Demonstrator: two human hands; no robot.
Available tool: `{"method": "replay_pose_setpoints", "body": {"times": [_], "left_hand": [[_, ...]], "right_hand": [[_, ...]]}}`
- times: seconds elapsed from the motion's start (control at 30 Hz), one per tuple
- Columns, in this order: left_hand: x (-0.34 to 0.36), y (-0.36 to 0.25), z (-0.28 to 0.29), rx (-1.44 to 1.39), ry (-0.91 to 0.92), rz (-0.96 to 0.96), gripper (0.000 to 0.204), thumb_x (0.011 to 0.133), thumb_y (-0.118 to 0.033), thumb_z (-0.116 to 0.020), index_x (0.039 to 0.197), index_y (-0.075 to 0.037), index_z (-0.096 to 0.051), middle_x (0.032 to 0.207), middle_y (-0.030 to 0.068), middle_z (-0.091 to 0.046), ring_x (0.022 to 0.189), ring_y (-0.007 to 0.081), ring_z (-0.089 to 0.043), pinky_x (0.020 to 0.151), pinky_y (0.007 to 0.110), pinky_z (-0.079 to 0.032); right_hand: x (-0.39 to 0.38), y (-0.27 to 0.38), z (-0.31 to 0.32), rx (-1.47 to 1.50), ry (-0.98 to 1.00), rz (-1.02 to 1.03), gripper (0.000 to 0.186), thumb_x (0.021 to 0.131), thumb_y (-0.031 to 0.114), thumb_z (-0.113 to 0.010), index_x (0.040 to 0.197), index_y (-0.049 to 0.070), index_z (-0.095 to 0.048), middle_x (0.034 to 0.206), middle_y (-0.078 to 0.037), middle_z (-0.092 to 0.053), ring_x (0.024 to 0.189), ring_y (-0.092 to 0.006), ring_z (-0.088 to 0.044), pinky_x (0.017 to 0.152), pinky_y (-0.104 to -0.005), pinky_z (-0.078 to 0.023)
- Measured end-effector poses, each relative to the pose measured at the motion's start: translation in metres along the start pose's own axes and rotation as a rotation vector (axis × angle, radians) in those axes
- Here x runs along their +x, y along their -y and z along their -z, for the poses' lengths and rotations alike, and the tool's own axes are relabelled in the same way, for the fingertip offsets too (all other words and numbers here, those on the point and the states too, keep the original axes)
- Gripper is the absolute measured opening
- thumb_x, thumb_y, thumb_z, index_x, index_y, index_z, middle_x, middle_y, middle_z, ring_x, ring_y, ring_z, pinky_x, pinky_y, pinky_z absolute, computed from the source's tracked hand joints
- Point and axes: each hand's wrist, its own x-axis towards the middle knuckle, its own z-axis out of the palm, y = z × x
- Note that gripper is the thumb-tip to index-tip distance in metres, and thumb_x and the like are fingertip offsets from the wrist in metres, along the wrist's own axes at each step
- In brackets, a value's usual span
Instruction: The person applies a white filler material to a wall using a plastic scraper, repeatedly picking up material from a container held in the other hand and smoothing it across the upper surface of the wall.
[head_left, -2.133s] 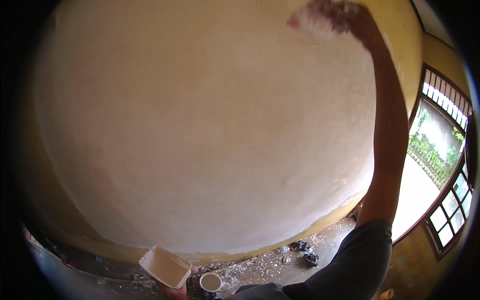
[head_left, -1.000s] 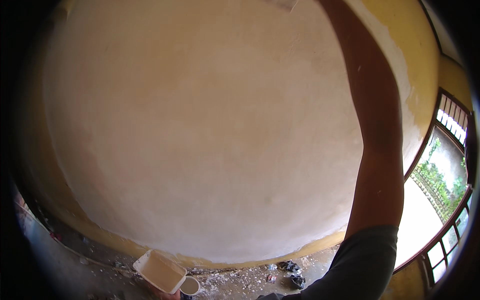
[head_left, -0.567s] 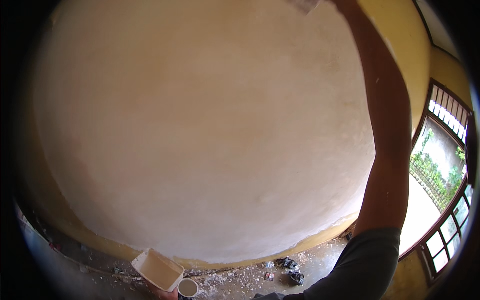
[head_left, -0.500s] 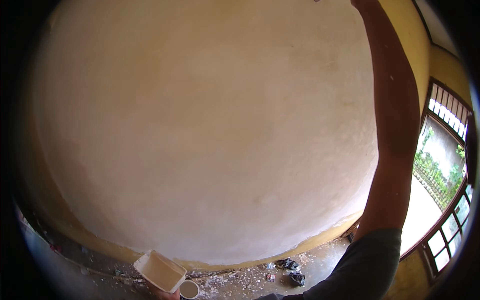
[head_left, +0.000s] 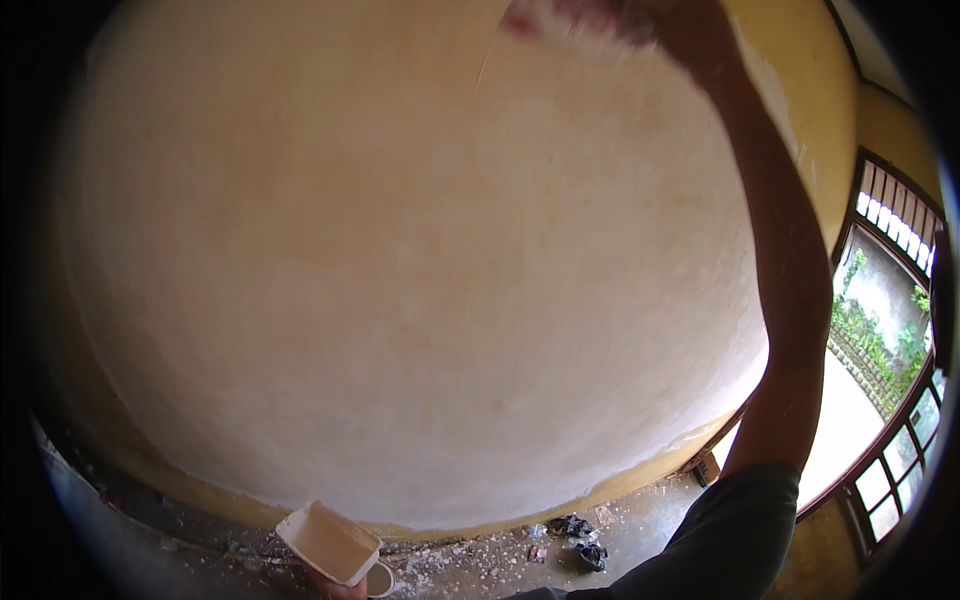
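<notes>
A large wall (head_left: 420, 260), coated whitish over yellow, fills most of the view. High up against it, my right hand (head_left: 690, 35) is closed on a flat red-and-white tool (head_left: 585, 20), smeared by motion, so its exact kind is unclear. A thin ridge line marks the wall just left of the tool. Low down, my left hand (head_left: 345, 590) grips a rectangular off-white tub (head_left: 330, 543) from beneath, tilted with its open top showing. Pale residue coats the tub's inside. Most of the left hand's fingers are hidden under the tub.
A round white container (head_left: 380, 580) stands on the floor beside the tub. White flakes litter the floor (head_left: 470, 575) along the wall's foot, near black plastic bags (head_left: 590, 555). To the right are a bright doorway (head_left: 835, 420) and a dark-framed paned door or window (head_left: 900, 470).
My right hand has come down into view with the red-and-white tool, which was almost wholly beyond the top edge. The tub has shifted slightly right in the picture.
</notes>
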Motion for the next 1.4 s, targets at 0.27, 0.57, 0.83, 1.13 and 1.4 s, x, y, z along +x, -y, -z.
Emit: {"method": "replay_pose_setpoints", "body": {"times": [0.27,0.57,0.83,1.13,1.4], "left_hand": [[0.002,0.013,-0.021,-0.029,0.046,0.009,0.065,0.094,-0.059,-0.053,0.142,-0.015,-0.048,0.133,0.0070,-0.059,0.124,0.0296,-0.056,0.103,0.053,-0.047],[-0.001,0.007,-0.014,0.001,0.017,-0.012,0.065,0.094,-0.058,-0.053,0.141,-0.015,-0.048,0.133,0.0075,-0.059,0.123,0.0297,-0.057,0.103,0.052,-0.047],[0.000,-0.004,-0.004,0.046,-0.037,-0.028,0.064,0.094,-0.058,-0.054,0.141,-0.014,-0.048,0.133,0.0079,-0.059,0.123,0.0297,-0.057,0.103,0.052,-0.047],[0.011,0.010,-0.029,0.027,0.012,-0.014,0.064,0.094,-0.057,-0.054,0.141,-0.014,-0.048,0.132,0.0083,-0.059,0.123,0.0298,-0.057,0.103,0.052,-0.047],[0.016,0.010,-0.021,0.045,-0.005,-0.012,0.064,0.094,-0.056,-0.055,0.141,-0.013,-0.048,0.132,0.0087,-0.059,0.123,0.0298,-0.057,0.103,0.051,-0.047]], "right_hand": [[0.015,-0.018,-0.027,0.004,-0.488,0.214,0.024,0.083,0.025,-0.074,0.080,0.001,-0.071,0.079,-0.019,-0.072,0.070,-0.0304,-0.072,0.059,-0.0386,-0.056],[-0.037,0.029,-0.073,-0.025,0.078,0.357,0.030,0.085,0.034,-0.073,0.092,0.005,-0.072,0.091,-0.017,-0.073,0.084,-0.0311,-0.072,0.074,-0.0386,-0.057],[-0.061,0.078,-0.082,0.108,0.021,0.329,0.030,0.089,0.034,-0.069,0.089,0.005,-0.073,0.089,-0.014,-0.074,0.081,-0.0262,-0.073,0.067,-0.0387,-0.059],[0.073,0.054,-0.043,0.036,-0.055,-0.031,0.026,0.089,0.029,-0.070,0.098,0.005,-0.074,0.096,-0.014,-0.073,0.089,-0.0281,-0.071,0.084,-0.0408,-0.057],[-0.056,0.103,-0.140,-0.114,0.360,0.450,0.032,0.087,0.037,-0.067,0.102,0.009,-0.075,0.113,-0.015,-0.071,0.102,-0.0344,-0.068,0.092,-0.0430,-0.054]]}}
